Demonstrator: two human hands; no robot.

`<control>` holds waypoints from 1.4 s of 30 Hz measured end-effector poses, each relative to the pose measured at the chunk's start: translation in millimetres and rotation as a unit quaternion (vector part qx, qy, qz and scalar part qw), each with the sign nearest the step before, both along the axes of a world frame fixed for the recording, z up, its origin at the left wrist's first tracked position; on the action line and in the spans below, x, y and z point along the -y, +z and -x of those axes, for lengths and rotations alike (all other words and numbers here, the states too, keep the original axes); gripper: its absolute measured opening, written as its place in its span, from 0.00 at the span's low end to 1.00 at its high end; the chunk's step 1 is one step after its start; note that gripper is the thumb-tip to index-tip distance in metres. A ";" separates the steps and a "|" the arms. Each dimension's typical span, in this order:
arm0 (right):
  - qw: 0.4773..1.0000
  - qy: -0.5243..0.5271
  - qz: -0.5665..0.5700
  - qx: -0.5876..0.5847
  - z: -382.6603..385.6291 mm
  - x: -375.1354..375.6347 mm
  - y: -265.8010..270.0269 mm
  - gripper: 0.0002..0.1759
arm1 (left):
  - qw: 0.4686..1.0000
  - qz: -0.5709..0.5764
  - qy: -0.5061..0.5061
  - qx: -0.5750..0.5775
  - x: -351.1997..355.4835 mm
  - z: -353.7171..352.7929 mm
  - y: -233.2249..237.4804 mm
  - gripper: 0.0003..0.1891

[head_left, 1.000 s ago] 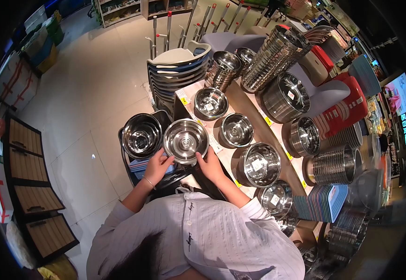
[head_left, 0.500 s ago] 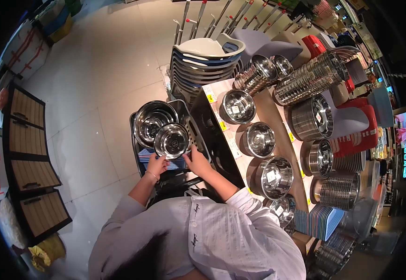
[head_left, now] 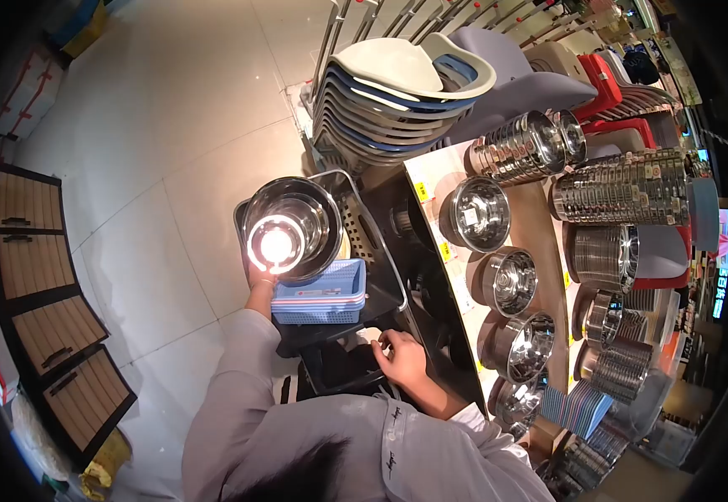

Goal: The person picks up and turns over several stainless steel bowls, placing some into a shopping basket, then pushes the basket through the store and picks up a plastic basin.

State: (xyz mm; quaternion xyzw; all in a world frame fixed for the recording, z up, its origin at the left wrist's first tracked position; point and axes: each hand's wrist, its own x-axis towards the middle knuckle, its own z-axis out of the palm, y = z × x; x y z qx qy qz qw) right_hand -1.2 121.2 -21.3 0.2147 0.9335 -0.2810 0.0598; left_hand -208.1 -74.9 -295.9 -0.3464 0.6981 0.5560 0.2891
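Note:
A small stainless steel bowl (head_left: 277,245), bright with glare, is in my left hand (head_left: 262,279), which grips its near edge; most of the fingers are hidden. Behind and partly under it, a larger stainless steel basin (head_left: 320,219) lies in a black cart basket (head_left: 392,266). Stacked light blue plastic baskets (head_left: 320,297) sit just to the right of my left hand, in the near part of the cart. My right hand (head_left: 403,361) hovers by the cart's near right side, thumb and fingers apart, holding nothing.
On my right, a display table (head_left: 456,289) carries steel basins (head_left: 515,280) and tall basin stacks (head_left: 623,188). Stacked plastic stools (head_left: 397,100) stand beyond the cart. Wood-fronted cabinets (head_left: 42,251) line the left side, across tiled floor (head_left: 142,226).
My right hand has let go of the small bowl and drawn back toward me. My left hand has shifted the bowl left and nearer, uncovering the blue baskets. The view has moved closer to the cart.

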 end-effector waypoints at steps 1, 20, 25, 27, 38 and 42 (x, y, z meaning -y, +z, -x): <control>1.000 0.004 -0.005 0.002 0.6 -0.4 1.4 0.11 | 1.000 0.002 -0.005 0.005 -3.0 0.4 -5.9 0.15; 0.999 0.011 0.026 0.041 6.2 -5.8 1.6 0.10 | 0.996 0.062 -0.035 0.061 -22.2 17.7 -50.1 0.27; 0.998 0.023 0.020 0.055 3.9 -4.9 1.6 0.11 | 0.988 0.029 -0.137 0.066 -12.6 22.5 -68.0 0.21; 0.998 0.019 0.033 0.052 6.3 -3.5 5.4 0.15 | 0.990 0.042 -0.124 0.056 -10.9 19.3 -70.2 0.17; 0.977 0.199 0.062 -0.047 -10.6 -14.7 1.0 0.11 | 0.904 -0.206 -0.348 -0.141 -26.1 -81.9 103.8 0.09; 0.917 0.397 0.028 -0.041 -14.6 -24.6 -5.8 0.12 | 0.730 -0.379 -0.568 0.008 -20.2 -120.2 204.2 0.12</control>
